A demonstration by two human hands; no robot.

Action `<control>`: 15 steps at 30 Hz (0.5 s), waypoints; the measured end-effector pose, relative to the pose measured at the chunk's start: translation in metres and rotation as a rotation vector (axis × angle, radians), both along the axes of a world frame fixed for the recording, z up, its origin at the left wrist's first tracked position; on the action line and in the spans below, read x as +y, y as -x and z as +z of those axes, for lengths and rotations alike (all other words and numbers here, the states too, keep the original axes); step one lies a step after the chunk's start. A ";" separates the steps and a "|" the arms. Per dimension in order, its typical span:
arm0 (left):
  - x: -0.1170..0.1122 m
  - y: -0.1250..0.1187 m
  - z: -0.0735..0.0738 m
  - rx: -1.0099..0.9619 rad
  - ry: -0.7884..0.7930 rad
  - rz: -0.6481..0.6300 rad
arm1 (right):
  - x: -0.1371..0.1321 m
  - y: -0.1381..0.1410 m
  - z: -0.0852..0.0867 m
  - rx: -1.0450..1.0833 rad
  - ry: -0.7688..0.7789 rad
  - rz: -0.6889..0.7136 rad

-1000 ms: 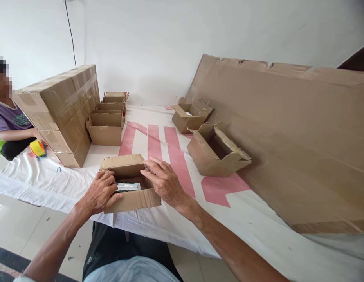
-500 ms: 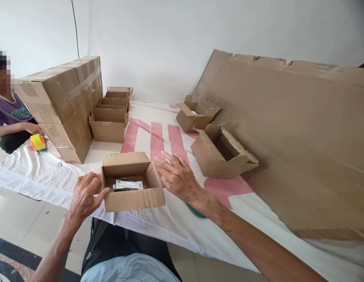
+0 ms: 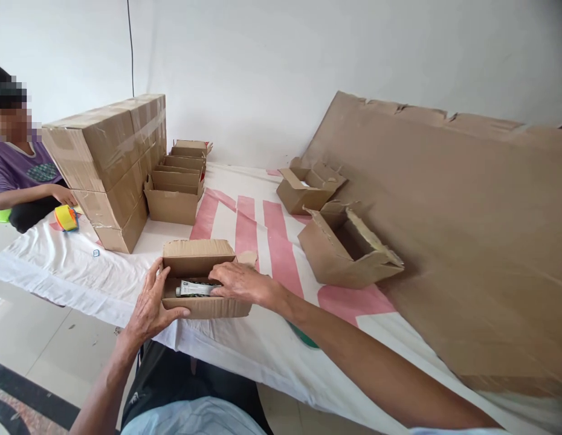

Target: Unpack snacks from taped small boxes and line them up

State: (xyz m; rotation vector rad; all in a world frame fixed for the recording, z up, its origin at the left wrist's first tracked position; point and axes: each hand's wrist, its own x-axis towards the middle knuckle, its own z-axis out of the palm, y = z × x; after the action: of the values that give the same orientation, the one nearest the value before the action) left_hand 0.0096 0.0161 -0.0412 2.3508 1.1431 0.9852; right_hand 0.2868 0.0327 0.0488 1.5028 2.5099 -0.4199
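Observation:
A small open cardboard box (image 3: 199, 245) stands at the near edge of the cloth-covered table, its flaps folded outward. Inside lies a white tube with dark green markings (image 3: 193, 289), its cap end to the left. My left hand (image 3: 151, 302) grips the box's left end, fingers along the side wall and thumb over the front flap. From the right, my right hand (image 3: 238, 283) reaches into the box, its fingers closed at the tube's right end. The fingertips there are partly hidden.
Taped cartons (image 3: 106, 157) are stacked at the left, with open boxes (image 3: 172, 202) lined up beside them. Two more open boxes (image 3: 326, 251) stand at the right before a large cardboard sheet (image 3: 448, 241). A person (image 3: 25, 166) sits at far left near a yellow tape roll (image 3: 66, 217).
My right hand has moved from the box's right flap into the box, onto the tube. My left hand has shifted its hold, with the thumb now over the front flap. The view has tilted slightly.

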 end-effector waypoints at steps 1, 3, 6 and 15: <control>0.000 0.000 -0.002 -0.008 -0.004 0.001 | 0.006 0.004 0.000 -0.030 0.064 0.008; 0.001 0.000 -0.004 -0.024 -0.011 0.005 | 0.017 0.009 -0.002 -0.079 0.140 0.030; 0.001 -0.001 -0.005 -0.042 -0.026 0.008 | 0.026 0.015 -0.009 -0.101 0.145 0.061; 0.006 0.002 -0.002 -0.017 0.095 0.012 | 0.028 0.008 -0.037 -0.035 0.107 0.090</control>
State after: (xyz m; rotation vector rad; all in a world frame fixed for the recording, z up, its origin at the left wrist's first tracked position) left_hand 0.0075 0.0217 -0.0430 2.2598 1.1728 0.9320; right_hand 0.2787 0.0605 0.0120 1.3413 2.4749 -0.5000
